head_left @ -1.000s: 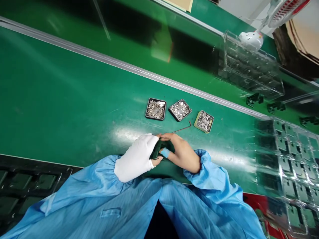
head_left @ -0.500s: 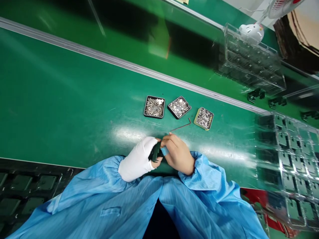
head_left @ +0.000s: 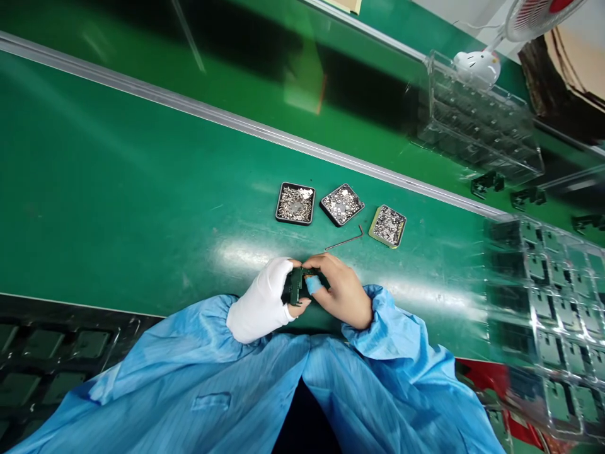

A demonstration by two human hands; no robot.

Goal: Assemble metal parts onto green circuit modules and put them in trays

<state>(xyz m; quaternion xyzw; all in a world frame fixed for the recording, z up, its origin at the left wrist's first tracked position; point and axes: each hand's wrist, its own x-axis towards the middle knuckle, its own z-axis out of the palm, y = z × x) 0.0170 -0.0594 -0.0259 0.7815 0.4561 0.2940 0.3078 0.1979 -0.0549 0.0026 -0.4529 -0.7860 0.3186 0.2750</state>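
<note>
Close in front of my body, my left hand (head_left: 262,302), in a white glove with bare fingertips, is closed around a dark green part (head_left: 295,285). The part looks like a small circuit board or moulded frame; fingers cover some of it. My right hand (head_left: 343,290) is bare, with blue tape on one digit. Its fingers are bent and closed on the part's right side. Whether a small piece sits between those fingertips cannot be made out. An L-shaped hex key (head_left: 344,241) lies on the table just beyond my right hand.
Beyond the hands, three small trays of tiny metal pieces stand in a row: a left tray (head_left: 295,203), a middle tray (head_left: 342,205) and a right tray (head_left: 387,226). Clear plastic trays of parts (head_left: 548,315) are stacked at right. A fan (head_left: 477,66) stands at back right.
The fingers of my right hand have spread a little and shifted right, so more of the dark green part shows. My left hand keeps its hold.
</note>
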